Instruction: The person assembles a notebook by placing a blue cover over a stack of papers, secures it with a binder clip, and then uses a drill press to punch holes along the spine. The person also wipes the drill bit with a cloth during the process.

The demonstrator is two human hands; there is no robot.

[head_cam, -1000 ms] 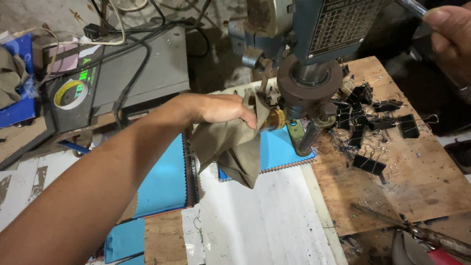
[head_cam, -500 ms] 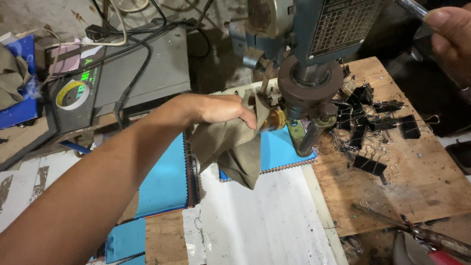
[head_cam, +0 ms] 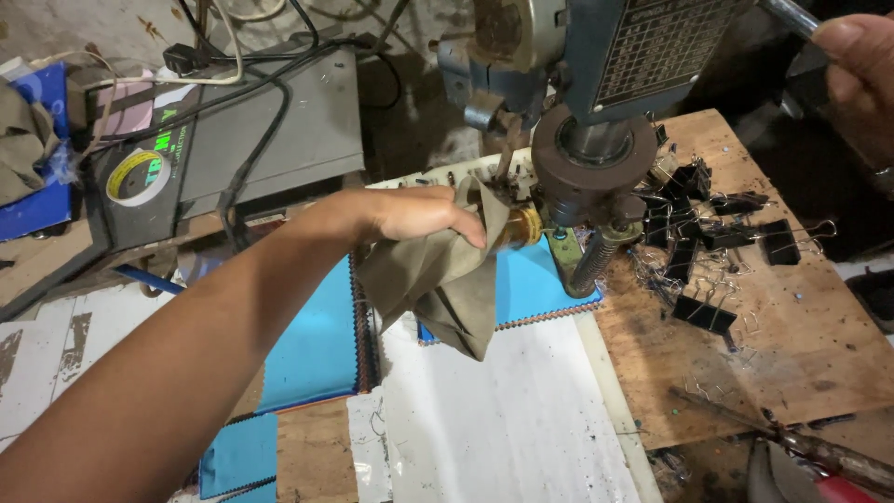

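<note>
Left hand with cloth at the drill press; right hand on the feed handle.

Left hand (head_cam: 419, 216), centre of frame: fingers clamped on an olive cloth (head_cam: 442, 284), pressing it against a brass-coloured part (head_cam: 526, 226) below the dark round collar (head_cam: 596, 158) of the drill press (head_cam: 596, 56). Against a second ago the hand sits barely lower and the cloth hangs the same, so the wiping looks held in one spot. Right hand (head_cam: 861, 65), upper right corner: fingers closed round a metal handle (head_cam: 787, 14). Beneath: blue sheets (head_cam: 317, 335) and white paper (head_cam: 494, 419) on the counter (head_cam: 801, 345). Right of centre: scattered black binder clips (head_cam: 708, 233). Upper left: tape roll (head_cam: 135, 177) on a grey box (head_cam: 279, 130) with black cables (head_cam: 251, 112).
</note>
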